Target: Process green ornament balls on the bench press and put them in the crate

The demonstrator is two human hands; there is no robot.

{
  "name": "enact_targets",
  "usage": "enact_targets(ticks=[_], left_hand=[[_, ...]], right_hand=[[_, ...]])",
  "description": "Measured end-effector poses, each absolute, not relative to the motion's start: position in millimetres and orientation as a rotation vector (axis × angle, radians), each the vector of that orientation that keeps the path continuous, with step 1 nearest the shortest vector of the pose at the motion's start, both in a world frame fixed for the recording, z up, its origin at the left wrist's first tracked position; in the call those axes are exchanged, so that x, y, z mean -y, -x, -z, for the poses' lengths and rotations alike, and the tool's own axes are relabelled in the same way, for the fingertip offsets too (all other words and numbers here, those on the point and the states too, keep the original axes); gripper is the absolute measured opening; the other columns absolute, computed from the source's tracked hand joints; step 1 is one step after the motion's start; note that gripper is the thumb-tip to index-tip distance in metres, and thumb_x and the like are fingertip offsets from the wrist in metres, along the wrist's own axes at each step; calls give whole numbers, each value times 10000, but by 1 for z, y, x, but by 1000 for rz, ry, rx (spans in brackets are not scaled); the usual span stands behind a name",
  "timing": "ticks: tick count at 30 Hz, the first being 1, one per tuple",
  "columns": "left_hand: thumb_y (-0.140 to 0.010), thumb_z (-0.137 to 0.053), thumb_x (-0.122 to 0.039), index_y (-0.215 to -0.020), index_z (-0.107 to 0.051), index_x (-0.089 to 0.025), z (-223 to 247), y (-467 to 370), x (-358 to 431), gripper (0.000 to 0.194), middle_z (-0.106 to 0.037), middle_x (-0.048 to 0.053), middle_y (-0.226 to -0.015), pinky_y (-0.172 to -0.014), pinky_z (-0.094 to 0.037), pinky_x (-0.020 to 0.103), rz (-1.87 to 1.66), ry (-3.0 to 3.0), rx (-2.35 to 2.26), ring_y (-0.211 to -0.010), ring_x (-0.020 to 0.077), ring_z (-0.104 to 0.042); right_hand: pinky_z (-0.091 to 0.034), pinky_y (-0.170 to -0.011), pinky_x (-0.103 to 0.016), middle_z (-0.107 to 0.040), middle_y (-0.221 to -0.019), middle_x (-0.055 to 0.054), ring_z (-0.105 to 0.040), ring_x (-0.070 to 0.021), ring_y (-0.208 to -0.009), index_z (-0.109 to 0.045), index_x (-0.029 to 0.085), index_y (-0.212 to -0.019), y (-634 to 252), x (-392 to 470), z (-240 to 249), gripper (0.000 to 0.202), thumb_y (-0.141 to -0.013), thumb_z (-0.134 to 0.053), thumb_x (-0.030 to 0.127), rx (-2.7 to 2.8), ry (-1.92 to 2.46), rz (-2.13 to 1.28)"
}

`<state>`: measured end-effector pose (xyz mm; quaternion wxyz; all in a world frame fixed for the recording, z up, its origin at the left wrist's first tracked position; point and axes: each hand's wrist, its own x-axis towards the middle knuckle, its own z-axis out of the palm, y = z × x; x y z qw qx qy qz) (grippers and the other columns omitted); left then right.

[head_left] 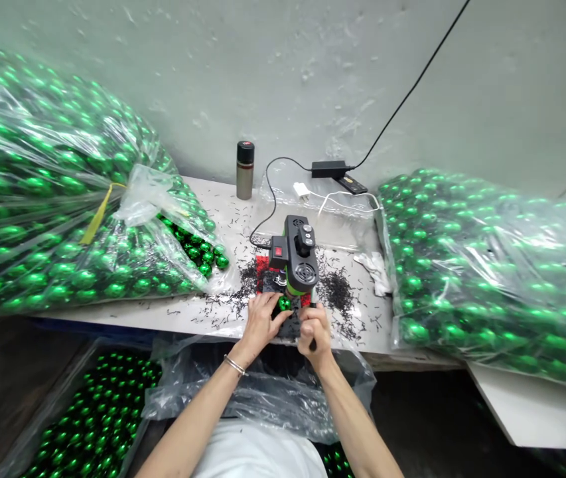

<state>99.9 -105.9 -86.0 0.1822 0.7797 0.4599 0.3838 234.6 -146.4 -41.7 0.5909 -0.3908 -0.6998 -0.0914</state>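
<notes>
A small black and green bench machine (302,255) with a red switch stands on the white table (223,206). Under its head, my left hand (263,315) holds a shiny green ball (284,303) between thumb and fingers. To the right of the ball, my right hand (315,328) is closed around a dark-handled lever (313,307) beside the machine. Red material (261,265) shows around the machine's base. Black shavings (337,291) lie scattered on both sides of it.
Big clear bags of green balls stand at the left (54,199) and right (486,265). A bottle (245,171), a power adapter (329,169) and a white charger (301,192) are at the back. An open bag of balls (101,411) is below left.
</notes>
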Motion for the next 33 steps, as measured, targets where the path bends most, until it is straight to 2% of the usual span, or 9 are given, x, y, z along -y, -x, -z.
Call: enact_targets(ticks=[6, 11, 16, 18, 22, 24, 26, 30, 33], left_hand=[[-867, -690, -330, -1112, -659, -176, 85, -103, 100, 291, -688, 106, -1057, -921, -446, 454, -1067, -2148, -1303, -1017, 272, -627], [-893, -655, -342, -1188, -640, -199, 82, -94, 122, 328, -676, 111, -1127, -951, -461, 467, -1170, -2072, -1291, -1070, 273, -618], [-812, -678, -569, -1350, -527, -206, 80, -64, 159, 666, -631, 139, -1241, -952, -486, 461, -1181, -2226, -1169, -1142, 298, -592], [-835, -627, -601, -1346, -526, -198, 74, -51, 148, 659, -614, 150, -1266, -961, -480, 462, -1223, -2232, -1272, -1163, 304, -579], [-997, -439, -332, -1277, -557, -143, 49, -26, 77, 358, -595, 172, -1277, -995, -438, 443, -1114, -2192, -1728, -1189, 283, -548], [-972, -440, -210, -1228, -570, -102, 37, -18, 39, 307, -603, 205, -1226, -949, -444, 435, -745, -2220, -1913, -1131, 296, -567], [-907, -484, -112, -1121, -611, -78, 30, -14, 13, 252, -634, 219, -1122, -925, -432, 437, -597, -2250, -1914, -1070, 312, -586], [-796, -505, 4, -1032, -631, -102, 27, -10, -8, 287, -658, 203, -1090, -953, -389, 411, -482, -2318, -1794, -1058, 300, -600], [-791, -495, -13, -1067, -629, -152, 28, 0, -14, 337, -700, 143, -1057, -922, -404, 380, -403, -2306, -1719, -1008, 279, -636]], right_hand=[[-424, -605, -293, -498, -687, 11, -493, -126, -622, -433, 217, -691, -229, 151, 16, 283, -962, -362, 177, 1594, 921, 170], [-369, -588, -282, -467, -674, 21, -469, -116, -620, -455, 204, -678, -224, 157, -35, 304, -976, -394, 190, 1390, 1108, -144], [-352, -601, -283, -469, -667, 23, -459, -109, -623, -471, 194, -654, -221, 158, -46, 328, -978, -437, 231, 1360, 1120, -188], [-349, -602, -283, -476, -665, 22, -469, -110, -626, -467, 192, -644, -220, 157, -41, 335, -976, -439, 219, 1355, 1099, -153], [-351, -601, -286, -477, -653, 20, -477, -113, -626, -449, 193, -629, -218, 157, -32, 340, -969, -446, 197, 1346, 1062, -117], [-353, -601, -288, -477, -649, 16, -478, -116, -630, -442, 194, -624, -218, 157, -31, 341, -965, -449, 187, 1349, 1054, -104], [-356, -600, -291, -474, -643, 13, -479, -121, -633, -436, 196, -619, -218, 156, -30, 344, -962, -450, 182, 1355, 1050, -92], [-364, -601, -300, -470, -634, 10, -485, -134, -639, -435, 203, -614, -217, 157, -28, 345, -958, -450, 186, 1351, 1034, -86], [-357, -589, -298, -476, -641, 10, -476, -128, -622, -441, 202, -619, -216, 157, -27, 338, -957, -447, 180, 1344, 1045, -89]])
